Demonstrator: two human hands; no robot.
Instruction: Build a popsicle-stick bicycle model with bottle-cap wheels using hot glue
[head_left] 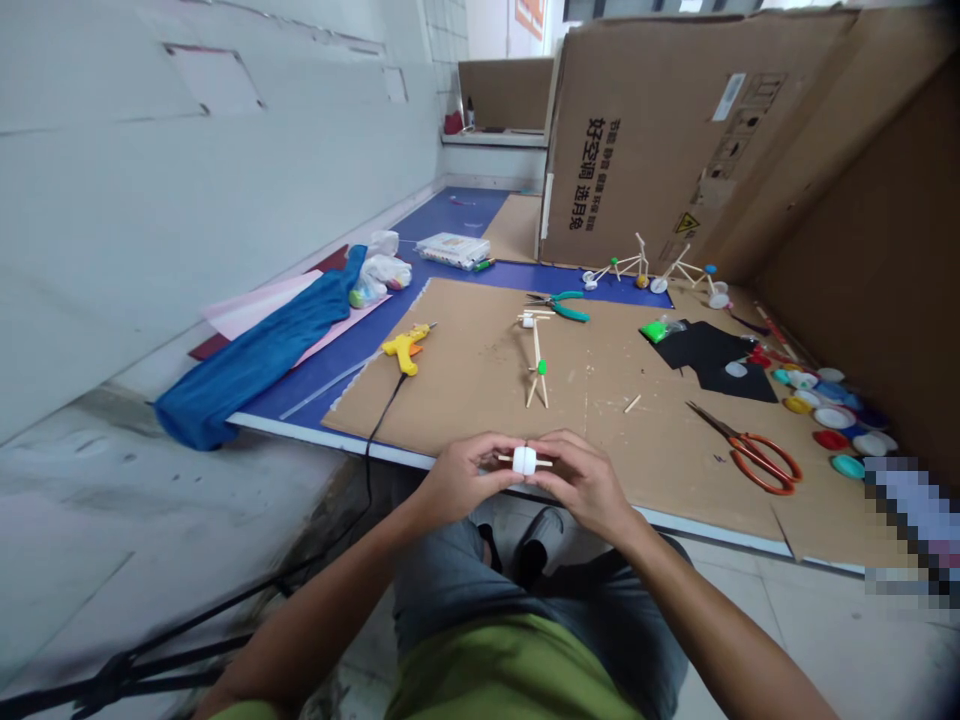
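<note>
Both hands meet just in front of the table's near edge. My left hand [463, 476] and my right hand [577, 480] pinch between them a small white bottle cap on a thin wooden stick [524, 460], the stick poking out at each side. Both hands are closed round it. Further out on the cardboard sheet [480, 385] stands a partly built stick frame with a green bead [538, 368].
A yellow glue gun [405, 348] with a black cord lies left. Red-handled scissors [754, 452], teal pliers [566, 304], black sheet pieces [709, 350] and several coloured caps [829, 415] lie right. Two stick models [652, 270] stand before a large cardboard box [660, 130]. A blue cloth [262, 350] lies at the left.
</note>
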